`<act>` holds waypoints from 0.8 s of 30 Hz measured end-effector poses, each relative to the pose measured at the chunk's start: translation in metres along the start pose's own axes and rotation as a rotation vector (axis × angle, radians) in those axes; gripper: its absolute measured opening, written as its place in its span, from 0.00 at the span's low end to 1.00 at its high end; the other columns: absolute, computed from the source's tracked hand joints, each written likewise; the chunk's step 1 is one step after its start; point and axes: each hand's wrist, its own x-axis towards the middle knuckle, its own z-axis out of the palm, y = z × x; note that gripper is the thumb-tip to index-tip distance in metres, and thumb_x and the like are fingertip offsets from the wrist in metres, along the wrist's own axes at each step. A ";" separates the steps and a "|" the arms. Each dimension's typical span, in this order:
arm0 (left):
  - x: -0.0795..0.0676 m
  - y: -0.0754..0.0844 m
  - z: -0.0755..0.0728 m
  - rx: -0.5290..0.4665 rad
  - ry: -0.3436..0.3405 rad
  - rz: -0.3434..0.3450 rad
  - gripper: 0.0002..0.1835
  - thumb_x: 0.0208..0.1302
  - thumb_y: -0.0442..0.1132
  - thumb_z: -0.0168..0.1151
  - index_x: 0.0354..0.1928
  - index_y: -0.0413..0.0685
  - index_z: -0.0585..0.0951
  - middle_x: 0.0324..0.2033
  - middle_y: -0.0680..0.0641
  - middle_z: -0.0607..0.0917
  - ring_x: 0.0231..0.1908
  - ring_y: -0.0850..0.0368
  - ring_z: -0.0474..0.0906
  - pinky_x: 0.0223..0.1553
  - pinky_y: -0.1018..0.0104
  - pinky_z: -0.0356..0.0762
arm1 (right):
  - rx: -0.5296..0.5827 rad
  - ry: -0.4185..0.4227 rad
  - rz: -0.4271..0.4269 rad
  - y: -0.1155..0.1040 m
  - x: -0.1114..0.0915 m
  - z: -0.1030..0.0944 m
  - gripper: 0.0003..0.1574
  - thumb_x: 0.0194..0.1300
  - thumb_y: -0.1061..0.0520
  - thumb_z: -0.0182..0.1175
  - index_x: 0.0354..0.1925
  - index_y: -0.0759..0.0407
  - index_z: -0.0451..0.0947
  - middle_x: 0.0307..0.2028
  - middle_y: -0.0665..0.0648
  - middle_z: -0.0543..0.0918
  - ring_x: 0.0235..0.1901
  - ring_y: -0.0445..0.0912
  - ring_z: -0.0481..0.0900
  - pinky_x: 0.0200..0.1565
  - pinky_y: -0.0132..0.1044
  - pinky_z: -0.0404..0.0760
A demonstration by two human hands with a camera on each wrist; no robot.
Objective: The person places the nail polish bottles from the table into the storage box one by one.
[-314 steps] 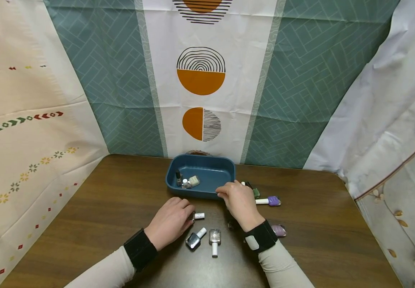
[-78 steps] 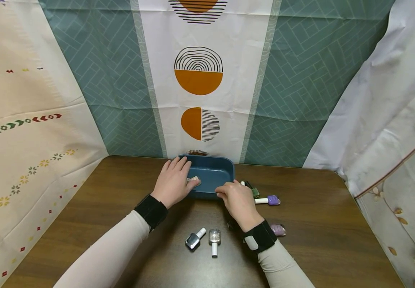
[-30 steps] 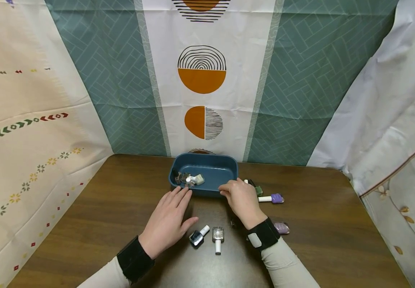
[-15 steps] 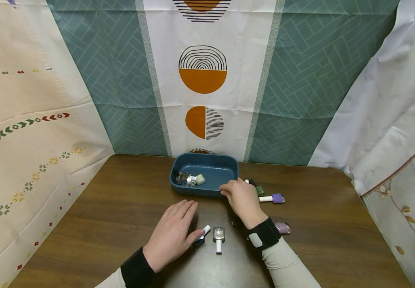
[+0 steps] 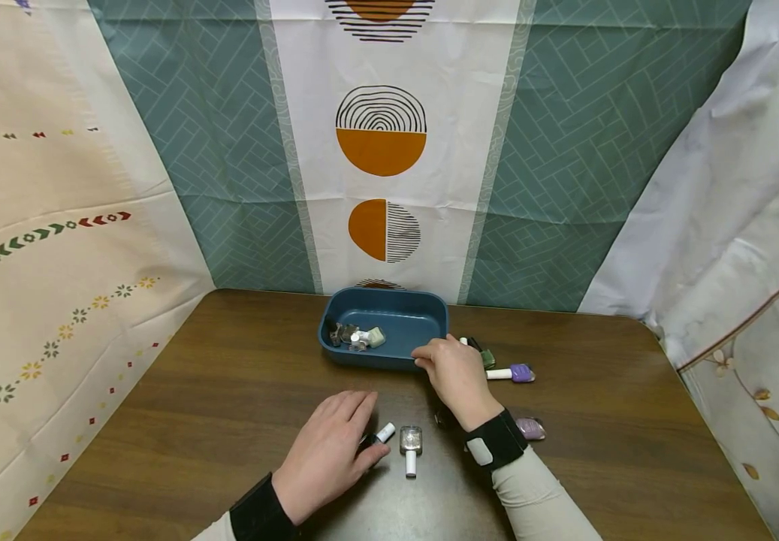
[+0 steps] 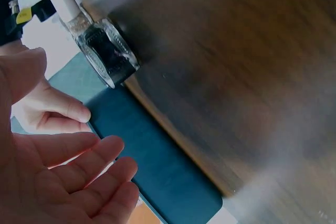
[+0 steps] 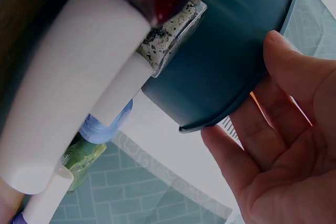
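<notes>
My left hand hovers at a dark nail polish bottle with a white cap, thumb and fingers to either side of it. In the left wrist view the fingers are loosely bent and apart from the dark bottle. My right hand grips the near right rim of a blue tray, with the thumb on one side of its wall and fingers on the other. Several small bottles lie in the tray's left part. Beside the dark bottle lies a glittery silver nail polish, cap toward me.
Right of the tray lie a green bottle and a purple nail polish. A mauve bottle is partly hidden by my right wrist. The right wrist view shows a black-flecked bottle close to the tray. Patterned cloth hangs behind the table.
The white-capped bottle under my left hand at first is gone from the table; the tray's left group has grown. My left hand reached into the tray, then came back to the dark bottle. Right hand stayed.
</notes>
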 end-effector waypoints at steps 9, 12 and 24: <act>-0.002 0.006 0.003 -0.005 -0.032 0.004 0.40 0.66 0.65 0.58 0.69 0.43 0.72 0.58 0.47 0.78 0.59 0.53 0.72 0.64 0.54 0.63 | 0.007 -0.004 0.012 0.000 0.001 0.000 0.07 0.62 0.54 0.69 0.39 0.47 0.89 0.33 0.44 0.86 0.37 0.42 0.84 0.60 0.45 0.72; -0.002 0.007 0.003 -0.006 -0.057 -0.004 0.39 0.66 0.66 0.57 0.68 0.44 0.74 0.57 0.48 0.78 0.58 0.53 0.73 0.64 0.54 0.64 | 0.009 -0.003 0.012 0.000 0.001 0.000 0.07 0.62 0.54 0.69 0.40 0.47 0.89 0.33 0.44 0.86 0.37 0.42 0.84 0.60 0.46 0.72; -0.004 0.008 0.008 0.028 -0.057 0.007 0.31 0.65 0.64 0.60 0.58 0.48 0.79 0.44 0.52 0.79 0.45 0.56 0.74 0.52 0.55 0.72 | 0.011 0.006 0.004 0.001 0.000 0.001 0.07 0.62 0.54 0.69 0.39 0.47 0.89 0.33 0.44 0.86 0.36 0.41 0.84 0.60 0.45 0.72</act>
